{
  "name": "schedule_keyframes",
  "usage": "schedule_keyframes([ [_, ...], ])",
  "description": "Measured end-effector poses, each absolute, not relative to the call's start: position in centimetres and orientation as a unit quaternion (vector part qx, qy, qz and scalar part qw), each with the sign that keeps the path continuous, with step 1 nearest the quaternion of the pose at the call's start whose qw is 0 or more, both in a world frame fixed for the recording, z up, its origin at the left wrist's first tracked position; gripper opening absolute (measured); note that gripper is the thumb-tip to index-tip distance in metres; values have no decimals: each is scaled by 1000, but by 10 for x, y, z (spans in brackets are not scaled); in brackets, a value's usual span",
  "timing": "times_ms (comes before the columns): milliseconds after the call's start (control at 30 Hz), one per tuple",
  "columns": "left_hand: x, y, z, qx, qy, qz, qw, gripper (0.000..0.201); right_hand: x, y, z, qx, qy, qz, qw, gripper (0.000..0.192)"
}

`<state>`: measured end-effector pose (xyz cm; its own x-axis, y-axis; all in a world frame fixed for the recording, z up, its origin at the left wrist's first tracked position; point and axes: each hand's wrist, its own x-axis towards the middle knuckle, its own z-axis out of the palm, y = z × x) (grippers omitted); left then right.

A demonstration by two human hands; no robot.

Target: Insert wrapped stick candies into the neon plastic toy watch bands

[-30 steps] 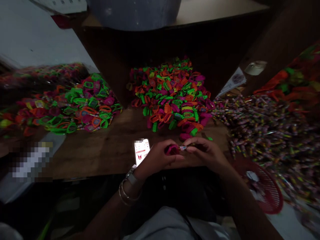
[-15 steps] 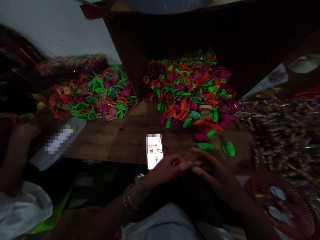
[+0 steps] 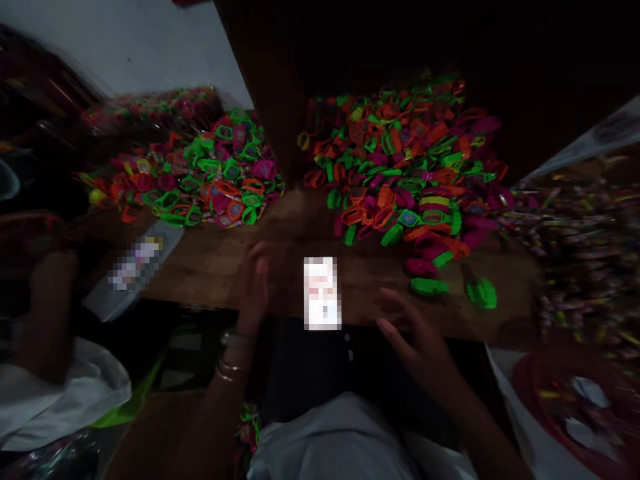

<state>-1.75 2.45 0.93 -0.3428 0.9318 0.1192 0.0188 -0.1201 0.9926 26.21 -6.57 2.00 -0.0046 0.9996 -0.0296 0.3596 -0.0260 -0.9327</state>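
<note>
Green toy watches (image 3: pixel 430 287) lie near the right hand (image 3: pixel 417 337), presumably for easy reach; it's spread, empty. The left hand (image 3: pixel 255 287) (blurred from here) looks loosely open, seemingly empty.

Lit phone (image 3: pixel 323 295) on wooden table (image 3: pixel 210 272)

On the table (image 3: pixel 210 277), a watch heap (image 3: pixel 395 180) lies behind-right of the phone (image 3: pixel 323 295), another heap (image 3: pixel 220 177) behind-left.

- On the wooden table (image 3: pixel 290 230): 1 lit phone (image 3: pixel 323 293) near the edge
- Farther back: left pile (image 3: pixel 220 170) and centre pile (image 3: pixel 400 170) of bright watches
- Near the centre pile: 2 green pieces (image 3: pixel 481 294)
</note>
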Motion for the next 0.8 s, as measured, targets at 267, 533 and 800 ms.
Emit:
schedule_keyframes([
  [267, 2, -47, -32, 574, 649, 491, 91, 29, 223, -54, 11, -564, -606, 386, 407, 33],
  [533, 6, -64, -29, 655, 600, 449, 100, 25, 220, -61, 5, -569, -632, 316, 421, 26],
  [800, 11, -76, -25, 657, 594, 446, 131, 26, 224, -72, 0, -584, -648, 257, 416, 23],
])
